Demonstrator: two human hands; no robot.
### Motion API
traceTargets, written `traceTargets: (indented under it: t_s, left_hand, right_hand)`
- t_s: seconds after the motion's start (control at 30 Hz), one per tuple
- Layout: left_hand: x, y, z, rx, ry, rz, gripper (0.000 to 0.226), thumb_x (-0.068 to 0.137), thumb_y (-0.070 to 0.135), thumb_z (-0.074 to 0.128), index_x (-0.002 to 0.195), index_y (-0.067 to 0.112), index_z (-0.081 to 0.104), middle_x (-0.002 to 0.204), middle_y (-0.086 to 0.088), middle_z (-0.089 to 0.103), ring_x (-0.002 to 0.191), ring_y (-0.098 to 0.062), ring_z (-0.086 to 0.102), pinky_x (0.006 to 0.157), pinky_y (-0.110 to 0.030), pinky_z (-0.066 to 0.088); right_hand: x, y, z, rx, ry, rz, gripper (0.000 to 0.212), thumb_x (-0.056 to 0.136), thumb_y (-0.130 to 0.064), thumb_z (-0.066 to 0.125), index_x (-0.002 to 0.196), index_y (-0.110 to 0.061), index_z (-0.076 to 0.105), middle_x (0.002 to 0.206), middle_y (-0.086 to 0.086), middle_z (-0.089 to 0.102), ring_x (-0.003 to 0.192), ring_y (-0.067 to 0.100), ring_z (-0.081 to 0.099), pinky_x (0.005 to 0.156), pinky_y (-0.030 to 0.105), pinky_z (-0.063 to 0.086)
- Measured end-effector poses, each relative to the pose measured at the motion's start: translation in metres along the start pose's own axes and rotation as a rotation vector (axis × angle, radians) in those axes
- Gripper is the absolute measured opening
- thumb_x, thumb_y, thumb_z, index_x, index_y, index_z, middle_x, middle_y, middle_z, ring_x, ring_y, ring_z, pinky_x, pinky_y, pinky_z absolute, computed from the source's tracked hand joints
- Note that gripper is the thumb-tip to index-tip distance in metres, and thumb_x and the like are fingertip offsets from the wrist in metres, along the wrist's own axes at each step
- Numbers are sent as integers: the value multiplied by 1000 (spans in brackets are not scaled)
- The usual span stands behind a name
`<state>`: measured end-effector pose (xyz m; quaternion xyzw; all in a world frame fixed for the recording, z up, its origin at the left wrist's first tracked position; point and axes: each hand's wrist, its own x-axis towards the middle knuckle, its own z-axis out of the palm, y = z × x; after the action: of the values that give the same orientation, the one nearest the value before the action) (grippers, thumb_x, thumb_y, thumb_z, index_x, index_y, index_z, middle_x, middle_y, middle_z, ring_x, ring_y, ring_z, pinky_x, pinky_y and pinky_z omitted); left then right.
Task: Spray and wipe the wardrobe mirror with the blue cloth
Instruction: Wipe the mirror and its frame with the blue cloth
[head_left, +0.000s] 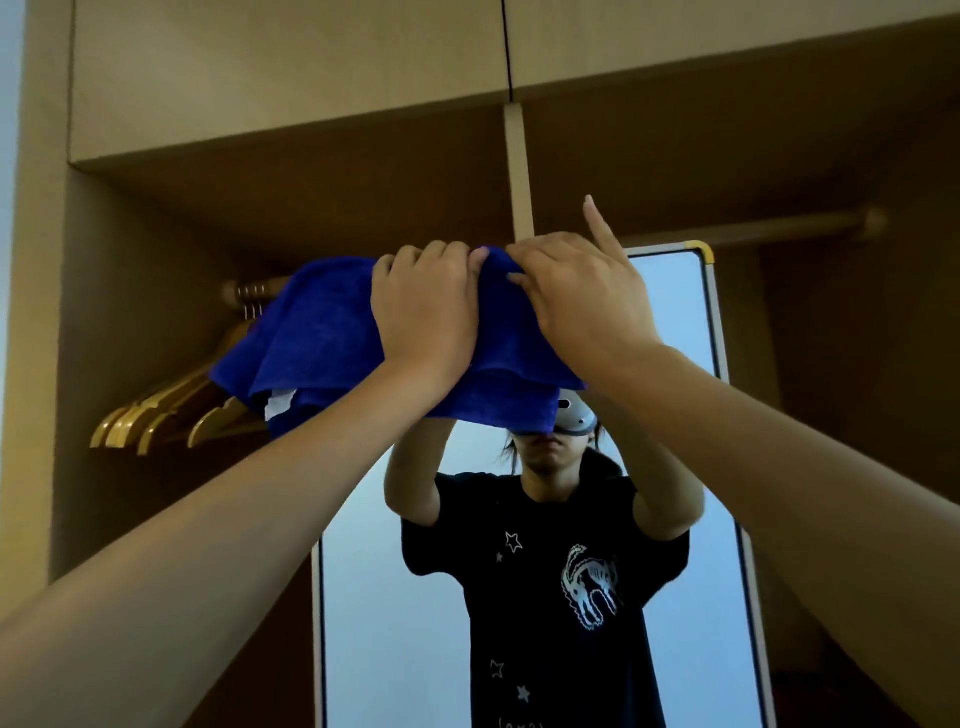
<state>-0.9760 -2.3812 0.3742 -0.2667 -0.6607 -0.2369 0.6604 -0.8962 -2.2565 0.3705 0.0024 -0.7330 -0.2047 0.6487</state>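
Blue cloth hangs in thick folds at head height, held up by both raised hands in front of the upper part of the wardrobe mirror. The left hand grips the cloth's top edge, its fingers curled over the fabric with the knuckles toward the camera. The right hand pinches the same edge just beside the left, most fingers bent onto the fabric while one finger sticks straight up. A white label shows on the cloth's lower fold. The mirror stands upright inside an open wooden wardrobe, its pale frame capped with a yellow corner, and reflects the person in a dark printed T-shirt with both arms lifted. Wooden hangers hang bunched on the rail at the left, partly behind the cloth.
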Motion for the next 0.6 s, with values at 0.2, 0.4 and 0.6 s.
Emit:
traceTargets:
  t_s: [0.2, 0.4, 0.6]
  left_hand:
    - [-2, 47, 5, 33, 26, 33, 43, 104, 38, 33, 99, 16, 70, 92, -2, 69, 87, -25, 61, 80, -38, 40]
    - [0, 78, 7, -11, -2, 179, 38, 103, 35, 35, 107, 15, 67, 102, -3, 68, 94, -26, 59, 81, -37, 40]
    - [-4, 39, 0, -55, -34, 265, 47, 103, 46, 28, 127, 17, 55, 128, 2, 59, 124, -20, 50, 117, -48, 12]
  right_hand:
    - [-16, 39, -12, -33, 6, 46, 33, 101, -25, 40, 120, -13, 64, 118, 5, 69, 115, 22, 60, 120, 39, 6]
    - [-31, 73, -27, -101, -31, 112, 31, 103, -26, 39, 121, -16, 61, 119, 2, 67, 116, 21, 58, 120, 39, 3]
    - [-31, 76, -35, -121, -75, 134, 34, 102, -28, 36, 121, -16, 62, 118, 2, 68, 116, 21, 58, 122, 44, 3]
